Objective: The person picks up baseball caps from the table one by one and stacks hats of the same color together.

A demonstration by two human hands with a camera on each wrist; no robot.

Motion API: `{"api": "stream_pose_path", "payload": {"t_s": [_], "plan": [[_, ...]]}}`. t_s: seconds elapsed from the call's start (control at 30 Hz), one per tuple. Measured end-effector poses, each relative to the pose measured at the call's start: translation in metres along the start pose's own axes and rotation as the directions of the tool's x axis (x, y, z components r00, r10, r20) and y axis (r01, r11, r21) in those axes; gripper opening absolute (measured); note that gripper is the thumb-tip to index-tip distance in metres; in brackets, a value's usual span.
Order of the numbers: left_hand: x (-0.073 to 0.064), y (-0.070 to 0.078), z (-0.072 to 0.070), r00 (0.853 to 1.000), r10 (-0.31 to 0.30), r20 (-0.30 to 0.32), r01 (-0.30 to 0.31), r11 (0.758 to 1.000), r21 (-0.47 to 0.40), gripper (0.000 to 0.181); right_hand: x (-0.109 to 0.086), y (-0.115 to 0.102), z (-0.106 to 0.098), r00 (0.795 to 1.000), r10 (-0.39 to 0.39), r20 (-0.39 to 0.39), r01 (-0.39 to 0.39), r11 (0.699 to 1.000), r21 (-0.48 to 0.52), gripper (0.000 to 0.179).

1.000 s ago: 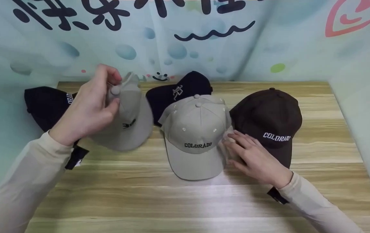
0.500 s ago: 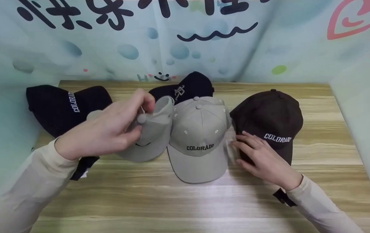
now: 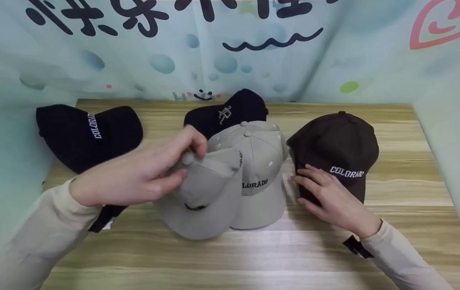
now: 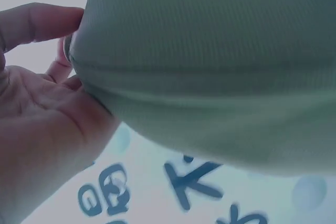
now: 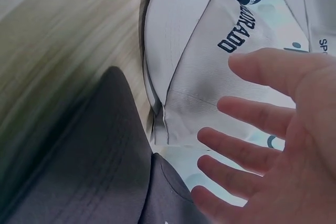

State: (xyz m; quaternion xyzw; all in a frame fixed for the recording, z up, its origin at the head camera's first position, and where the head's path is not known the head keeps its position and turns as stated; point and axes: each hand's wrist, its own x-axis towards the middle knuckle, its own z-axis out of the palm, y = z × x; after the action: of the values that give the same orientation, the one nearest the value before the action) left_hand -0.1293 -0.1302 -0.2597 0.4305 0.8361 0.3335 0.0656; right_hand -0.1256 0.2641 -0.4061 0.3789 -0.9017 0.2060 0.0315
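My left hand [image 3: 133,177] pinches a light grey baseball cap [image 3: 207,191] at the top of its crown, beside the button. The brim points down toward the front of the table, overlapping two nested grey caps [image 3: 264,209], the front one lettered COLORADO. Fingers and thumb on the crown [image 4: 210,30] also show in the left wrist view. My right hand [image 3: 332,201] has its fingers extended and spread, between the nested caps and a dark brown COLORADO cap [image 3: 342,141]. In the right wrist view, those fingers lie in front of the nested caps' side, holding nothing.
A navy COLORADO cap [image 3: 115,131] lies on its side at the back left. Another navy cap [image 3: 240,106] with a monogram sits behind the grey ones. The wooden table [image 3: 294,262] ends at a printed cloth backdrop [image 3: 165,44], with cloth on both sides.
My left hand has carried the pinched grey cap from the left to the right and forward, in front of the nested caps. My right hand has drifted slightly right, away from them.
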Motion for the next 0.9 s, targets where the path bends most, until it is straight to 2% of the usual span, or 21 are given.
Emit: {"api": "stream_pose_path", "payload": {"t_s": [0.13, 0.27, 0.4, 0.53, 0.6, 0.73, 0.8, 0.9], "plan": [[0.014, -0.001, 0.014, 0.994, 0.088, 0.072, -0.079, 0.991, -0.111, 0.034, -0.001, 0.001, -0.003, 1.000, 0.017, 0.004, -0.017, 1.000, 0.000, 0.047], [0.034, -0.002, 0.026, 0.978, 0.177, 0.107, -0.153, 0.967, -0.204, 0.033, -0.003, 0.002, -0.007, 1.000, 0.023, 0.007, -0.023, 1.000, -0.007, 0.047], [0.055, -0.003, 0.037, 0.972, 0.192, 0.134, -0.149, 0.948, -0.280, 0.034, -0.003, 0.003, -0.009, 1.000, 0.013, 0.006, -0.013, 1.000, -0.007, 0.045], [0.077, -0.006, 0.051, 0.974, 0.162, 0.157, -0.104, 0.940, -0.326, 0.033, -0.003, 0.004, -0.011, 1.000, 0.001, 0.008, -0.001, 1.000, -0.007, 0.044], [0.087, -0.011, 0.059, 0.980, 0.132, 0.152, -0.079, 0.948, -0.309, 0.032, -0.002, 0.003, -0.011, 1.000, 0.000, 0.008, 0.000, 1.000, -0.010, 0.043], [0.104, -0.027, 0.077, 0.993, 0.060, 0.098, -0.039, 0.978, -0.205, 0.032, -0.003, -0.002, -0.009, 1.000, -0.011, 0.006, 0.012, 1.000, -0.026, 0.042], [0.109, -0.036, 0.085, 0.996, 0.027, 0.083, -0.017, 0.992, -0.127, 0.032, -0.004, -0.007, -0.006, 1.000, -0.026, 0.009, 0.026, 0.999, -0.027, 0.041], [0.110, -0.047, 0.094, 0.993, -0.039, 0.114, 0.040, 0.999, -0.006, 0.031, -0.006, -0.017, 0.000, 0.997, -0.063, 0.039, 0.063, 0.998, -0.002, 0.039]]}}
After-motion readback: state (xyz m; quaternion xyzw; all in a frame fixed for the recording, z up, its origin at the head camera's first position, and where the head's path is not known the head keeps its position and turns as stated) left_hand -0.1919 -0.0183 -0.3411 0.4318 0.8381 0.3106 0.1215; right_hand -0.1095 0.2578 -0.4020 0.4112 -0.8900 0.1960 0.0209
